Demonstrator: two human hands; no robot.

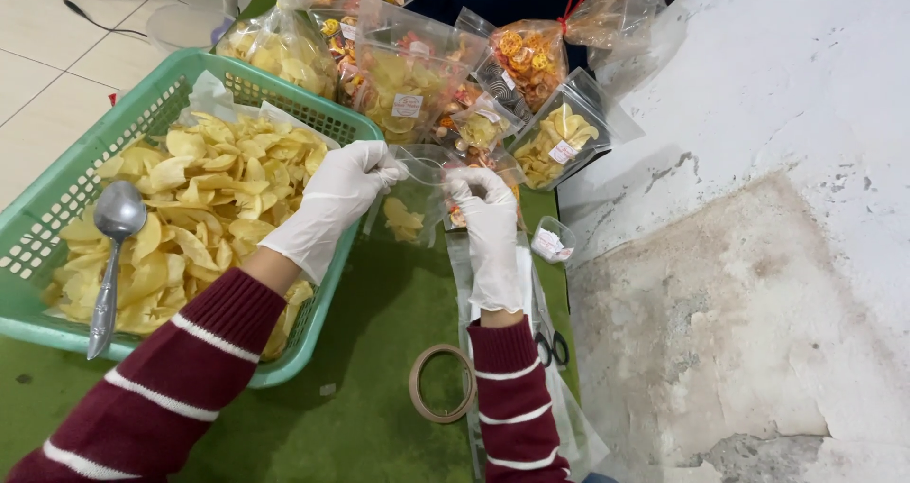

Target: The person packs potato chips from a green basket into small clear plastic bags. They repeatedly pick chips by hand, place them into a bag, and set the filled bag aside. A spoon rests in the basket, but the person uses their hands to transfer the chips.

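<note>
Two gloved hands, left hand [334, 199] and right hand [489, 219], pinching the top corners of a clear plastic pouch [413, 199]. Transparent, glossy, nearly empty, few yellow chips [404, 220] inside. Held above green mat [379, 350], beside green basket [57, 219] of chips.

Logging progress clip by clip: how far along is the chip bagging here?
Done: several filled pouches lie piled behind. In hand: the left hand and right hand hold open a clear pouch with only a few chips inside. Left: the green basket is full of chips, spoon resting on them.
</note>
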